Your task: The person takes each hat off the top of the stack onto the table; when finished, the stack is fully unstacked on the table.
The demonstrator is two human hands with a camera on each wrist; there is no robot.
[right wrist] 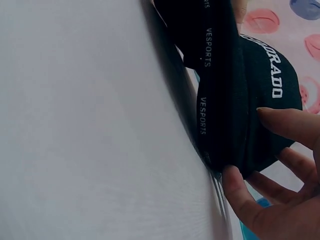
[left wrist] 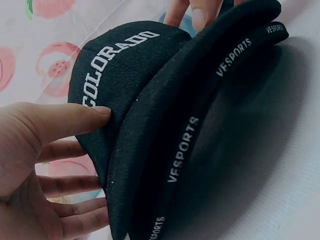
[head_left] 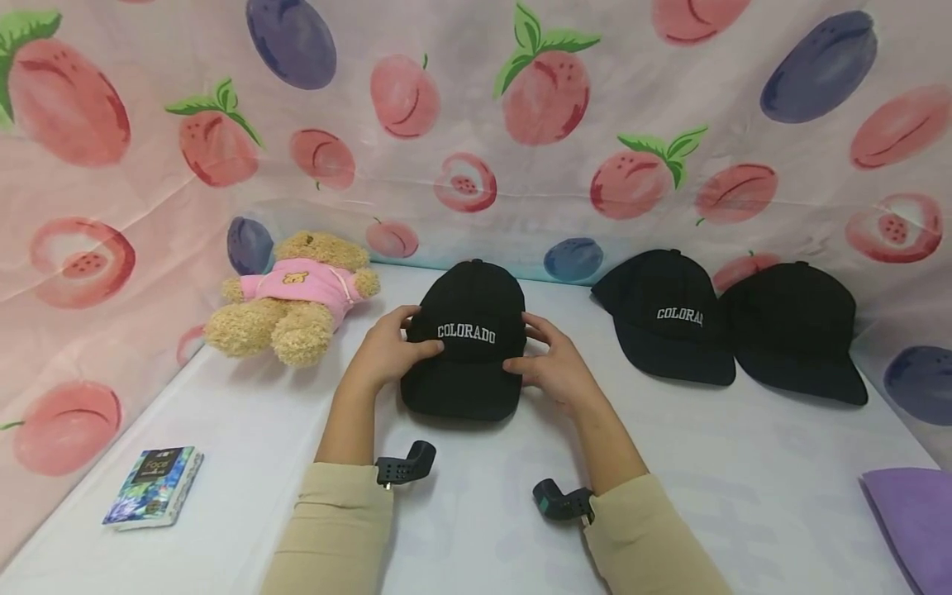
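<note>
Centrally placed on the white table (head_left: 476, 529), black COLORADO cap (head_left: 468, 347) between left hand (head_left: 387, 351) and right hand (head_left: 554, 368). Clasped at both sides, fingers curled round its crown above the brim. Two more caps (head_left: 732, 326) lying well apart, right.

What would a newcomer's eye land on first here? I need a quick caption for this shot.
First, the black COLORADO cap at the table's centre, held between the left hand and the right hand. Then the two other black caps lying side by side to its right, and the teddy bear in a pink shirt at back left. Behind everything hangs a loud fruit-print cloth.
</note>
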